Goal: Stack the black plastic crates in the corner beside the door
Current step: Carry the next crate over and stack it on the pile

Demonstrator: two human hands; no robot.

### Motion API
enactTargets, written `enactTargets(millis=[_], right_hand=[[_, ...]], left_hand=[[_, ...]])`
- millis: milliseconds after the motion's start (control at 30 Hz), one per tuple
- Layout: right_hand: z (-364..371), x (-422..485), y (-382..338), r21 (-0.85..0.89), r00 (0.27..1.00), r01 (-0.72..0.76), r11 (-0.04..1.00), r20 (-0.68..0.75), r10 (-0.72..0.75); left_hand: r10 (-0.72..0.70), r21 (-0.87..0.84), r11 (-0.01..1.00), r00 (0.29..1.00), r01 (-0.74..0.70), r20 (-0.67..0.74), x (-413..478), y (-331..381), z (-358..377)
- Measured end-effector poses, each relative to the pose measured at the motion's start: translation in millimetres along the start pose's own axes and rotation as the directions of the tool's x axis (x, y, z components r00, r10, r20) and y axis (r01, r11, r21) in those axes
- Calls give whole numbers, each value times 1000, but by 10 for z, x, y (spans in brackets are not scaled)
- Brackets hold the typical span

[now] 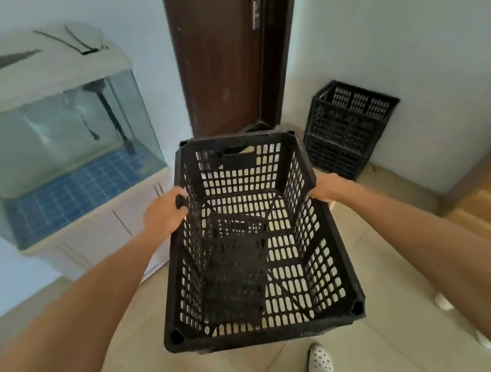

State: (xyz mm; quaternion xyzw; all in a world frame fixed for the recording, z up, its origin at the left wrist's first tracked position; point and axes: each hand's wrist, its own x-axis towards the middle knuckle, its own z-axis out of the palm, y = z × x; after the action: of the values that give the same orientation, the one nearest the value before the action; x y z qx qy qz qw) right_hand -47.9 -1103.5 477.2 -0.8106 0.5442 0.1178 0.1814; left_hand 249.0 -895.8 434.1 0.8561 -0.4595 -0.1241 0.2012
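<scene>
**Head view: crate in the air, stack waiting by the door**

Head camera is looking straight down into the black crate (262, 243) I'm carrying, open side up and empty, with pale floor tiles showing through the slotted base. My left hand (165, 211) is clamping the left rim, fingers hooked over the edge; my right hand (329, 187) is gripping the right wall from outside, fingers hidden behind the plastic.

I'm judging this as the carry step. Ahead, the stacked crates (345, 127) are standing against the wall in the corner, just right of the brown door (220, 53), well apart from what I'm holding. A sliver of something dark is peeking out behind my crate's far rim, too hidden to name.

Next I'm needing to close the gap, lift the crate above the stack's top rim, square the corners and lower it level so it seats.

It's looking rigid and light: latticed walls, a handle slot in the far end, moulded corner posts. The fish tank (58, 138) is sitting to my left.
</scene>
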Motion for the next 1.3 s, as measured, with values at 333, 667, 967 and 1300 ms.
enactTargets(millis=[333, 667, 967, 1300], right_hand=[[-539, 485, 2209, 227, 978, -206, 952, 81, 192], [-930, 900, 3896, 353, 926, -376, 857, 112, 360], [-1250, 1707, 4529, 436, 895, -434, 788, 107, 434], [-1984, 3256, 4647, 571, 878, -476, 669, 258, 404]], left_hand=[[247, 13, 968, 958, -252, 144, 1112, 2177, 929], [371, -30, 927, 902, -374, 221, 1640, 4001, 1721], [399, 35, 910, 895, -413, 201, 2602, 4728, 2257], [391, -26, 914, 861, -405, 326, 4439, 5199, 2625]])
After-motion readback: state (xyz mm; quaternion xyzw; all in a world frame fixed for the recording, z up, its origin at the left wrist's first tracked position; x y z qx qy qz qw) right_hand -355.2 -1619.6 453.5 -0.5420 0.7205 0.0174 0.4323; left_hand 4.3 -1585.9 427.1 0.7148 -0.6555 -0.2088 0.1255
